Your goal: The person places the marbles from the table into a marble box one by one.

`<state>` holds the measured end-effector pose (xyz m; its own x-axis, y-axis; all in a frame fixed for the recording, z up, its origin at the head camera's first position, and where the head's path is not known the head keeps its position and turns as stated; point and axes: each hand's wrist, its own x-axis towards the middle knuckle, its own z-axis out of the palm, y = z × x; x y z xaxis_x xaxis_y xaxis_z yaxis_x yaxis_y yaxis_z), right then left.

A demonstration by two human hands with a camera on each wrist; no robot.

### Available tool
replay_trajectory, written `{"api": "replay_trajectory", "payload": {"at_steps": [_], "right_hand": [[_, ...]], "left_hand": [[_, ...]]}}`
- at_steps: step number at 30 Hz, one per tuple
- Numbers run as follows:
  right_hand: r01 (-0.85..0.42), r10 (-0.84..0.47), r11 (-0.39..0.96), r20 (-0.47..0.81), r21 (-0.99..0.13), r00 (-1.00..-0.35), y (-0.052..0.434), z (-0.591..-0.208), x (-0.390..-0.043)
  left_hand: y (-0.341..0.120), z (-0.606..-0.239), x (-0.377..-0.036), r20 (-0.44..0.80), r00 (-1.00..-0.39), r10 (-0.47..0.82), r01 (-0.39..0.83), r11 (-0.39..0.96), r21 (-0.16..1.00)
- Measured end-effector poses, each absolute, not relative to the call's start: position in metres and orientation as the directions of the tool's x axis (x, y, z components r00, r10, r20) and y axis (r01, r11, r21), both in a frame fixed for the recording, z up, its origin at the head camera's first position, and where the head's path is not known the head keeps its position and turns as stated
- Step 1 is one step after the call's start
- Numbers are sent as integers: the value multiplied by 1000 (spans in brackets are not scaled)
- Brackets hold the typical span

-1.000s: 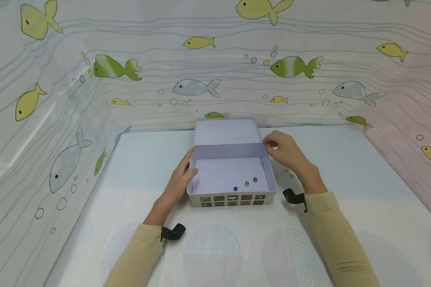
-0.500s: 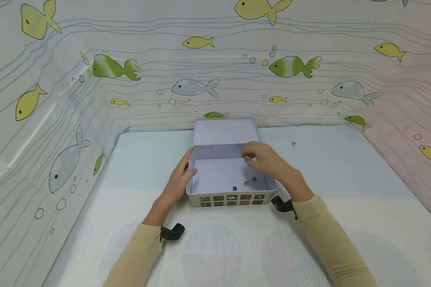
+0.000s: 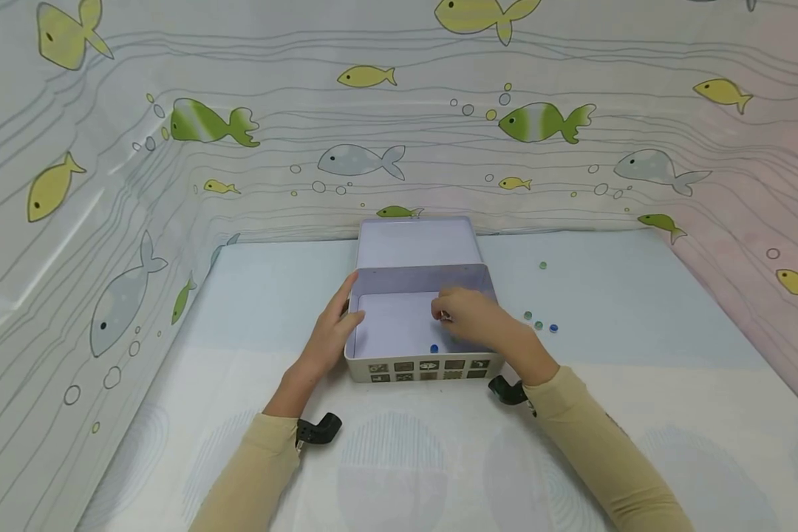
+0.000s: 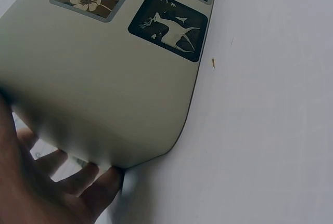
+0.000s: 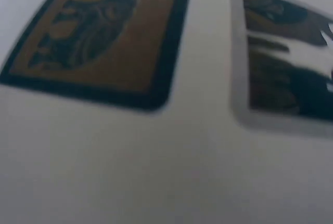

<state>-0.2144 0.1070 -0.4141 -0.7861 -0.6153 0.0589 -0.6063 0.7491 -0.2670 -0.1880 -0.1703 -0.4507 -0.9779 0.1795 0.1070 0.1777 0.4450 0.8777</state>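
An open, hinged tin box [image 3: 386,325] with a pale lavender inside stands before me, its lid [image 3: 419,244] tipped back. My left hand [image 3: 329,336] grips its left wall, thumb over the rim; in the left wrist view, the fingers [image 4: 106,187] curl round the box's edge. Inside the box, over the right half of the floor, my right hand [image 3: 468,318] has its fingertips drawn together on a small shiny marble [image 3: 445,316], mostly hidden. A blue marble [image 3: 434,348] lies near the front wall. The right wrist view shows only the box's picture-printed front [image 5: 197,156].
Right of the box, two green marbles [image 3: 528,315] and a blue marble [image 3: 554,328] lie on the pale tablecloth. Another green marble [image 3: 542,265] lies farther back. A fish-patterned curtain [image 3: 439,125] rises behind the table and along its sides.
My right hand has moved from the box's back right corner leftward and down into the box, now covering the green and brown marbles there. The left hand and box stay put.
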Motion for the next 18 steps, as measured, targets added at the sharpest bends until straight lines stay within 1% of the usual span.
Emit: {"api": "replay_trajectory", "payload": {"at_steps": [11, 14, 18], "right_hand": [[-589, -604, 785, -29, -194, -796, 103, -415, -211], [-579, -596, 790, -33, -199, -802, 103, -415, -211], [-548, -571, 799, -29, -246, -820, 105, -415, -212]], "left_hand": [[-171, -453, -190, 105, -978, 179, 176, 449, 876], [-171, -452, -190, 105, -978, 178, 175, 448, 877], [-170, -451, -190, 112, -977, 180, 183, 448, 875]]}}
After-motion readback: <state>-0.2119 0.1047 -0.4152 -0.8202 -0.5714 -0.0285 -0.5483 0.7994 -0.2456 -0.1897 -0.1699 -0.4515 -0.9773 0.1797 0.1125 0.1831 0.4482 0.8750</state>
